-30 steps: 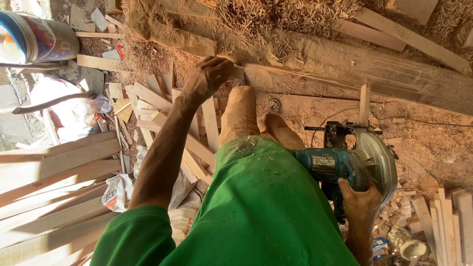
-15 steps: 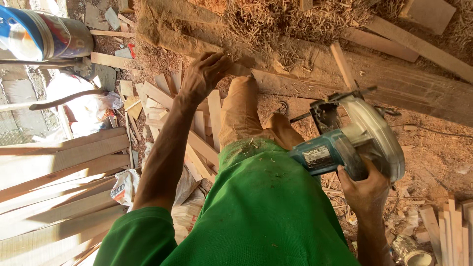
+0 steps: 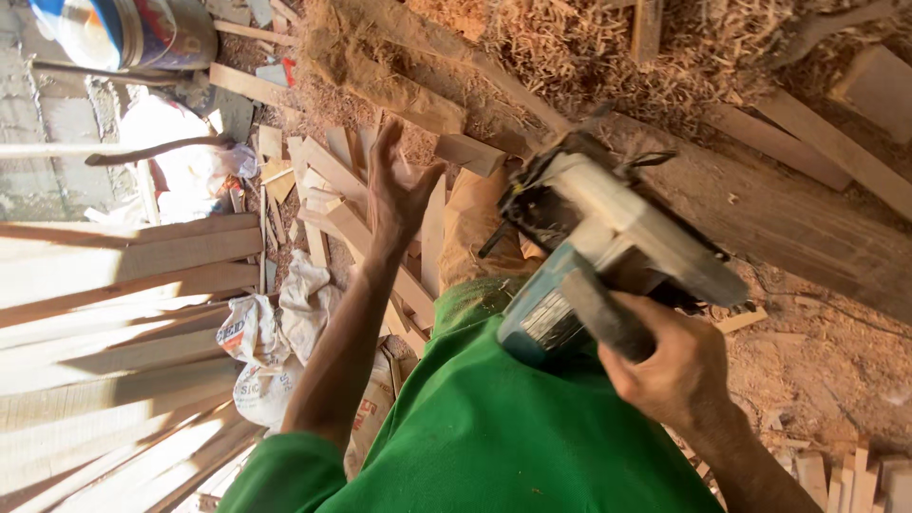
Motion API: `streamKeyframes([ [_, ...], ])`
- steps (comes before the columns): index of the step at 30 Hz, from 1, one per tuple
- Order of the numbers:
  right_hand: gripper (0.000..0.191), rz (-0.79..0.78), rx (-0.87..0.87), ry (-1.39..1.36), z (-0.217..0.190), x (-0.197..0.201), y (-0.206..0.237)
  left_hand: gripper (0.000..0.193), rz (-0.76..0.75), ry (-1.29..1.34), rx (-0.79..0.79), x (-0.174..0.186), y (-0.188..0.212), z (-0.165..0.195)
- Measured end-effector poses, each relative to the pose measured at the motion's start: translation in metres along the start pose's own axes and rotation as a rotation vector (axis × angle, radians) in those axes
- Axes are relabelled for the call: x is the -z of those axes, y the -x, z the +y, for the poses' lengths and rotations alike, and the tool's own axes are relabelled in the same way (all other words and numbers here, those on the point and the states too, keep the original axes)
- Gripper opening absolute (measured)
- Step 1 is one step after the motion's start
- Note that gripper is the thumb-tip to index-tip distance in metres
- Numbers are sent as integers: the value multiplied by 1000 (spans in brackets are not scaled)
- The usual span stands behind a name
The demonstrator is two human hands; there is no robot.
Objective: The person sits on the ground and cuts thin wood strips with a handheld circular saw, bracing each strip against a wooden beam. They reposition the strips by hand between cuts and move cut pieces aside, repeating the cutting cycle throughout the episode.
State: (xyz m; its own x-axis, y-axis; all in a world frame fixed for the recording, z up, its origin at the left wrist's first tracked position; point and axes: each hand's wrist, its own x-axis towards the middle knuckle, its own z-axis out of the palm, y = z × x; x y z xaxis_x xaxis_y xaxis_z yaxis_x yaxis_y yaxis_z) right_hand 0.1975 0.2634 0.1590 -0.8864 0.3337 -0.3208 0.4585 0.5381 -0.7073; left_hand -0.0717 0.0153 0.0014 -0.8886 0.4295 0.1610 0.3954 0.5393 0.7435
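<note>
Gripping teal circular saw (image 3: 608, 256), grey guard: right hand (image 3: 665, 366) | left hand (image 3: 399, 190) fingers spread, empty

floor (image 3: 817, 351): sawdust | planks (image 3: 114, 285) sunlit | wall (image 3: 38, 152): maybe concrete

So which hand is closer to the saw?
Right. The right hand grips the saw by its handle; the left hand is open, off to its left, over wood strips.

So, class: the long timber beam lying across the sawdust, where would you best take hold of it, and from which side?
Grip the timber beam at its bare middle stretch, coming from above with fingers wrapped over the long edges. It lies flat and runs diagonally; its upper end seems buried under shavings, and the circular saw in the right hand covers the near part.
</note>
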Motion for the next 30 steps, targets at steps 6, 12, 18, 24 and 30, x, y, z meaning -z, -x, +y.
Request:
streamKeyframes([
  [6, 46, -153, 157, -72, -27, -14, -32, 52, -429, 470, 689, 13, 51, 22],
  [12, 55, -212, 196, -101, -39, -23, -43, 45, -358, 312, 795, -4, 51, 48],
  [18, 65, -331, 177, -55, -30, -22, -49, 34, -221, 226, 750, -18, 60, 54],
  [24, 61, -389, 126, -51, -36, -27, -48, 32, -235, 276, 824, -17, 62, 51],
  [30, 63, -462, 131, -36, -45, -27, -52, 29, -200, 307, 797, -17, 64, 49],
])
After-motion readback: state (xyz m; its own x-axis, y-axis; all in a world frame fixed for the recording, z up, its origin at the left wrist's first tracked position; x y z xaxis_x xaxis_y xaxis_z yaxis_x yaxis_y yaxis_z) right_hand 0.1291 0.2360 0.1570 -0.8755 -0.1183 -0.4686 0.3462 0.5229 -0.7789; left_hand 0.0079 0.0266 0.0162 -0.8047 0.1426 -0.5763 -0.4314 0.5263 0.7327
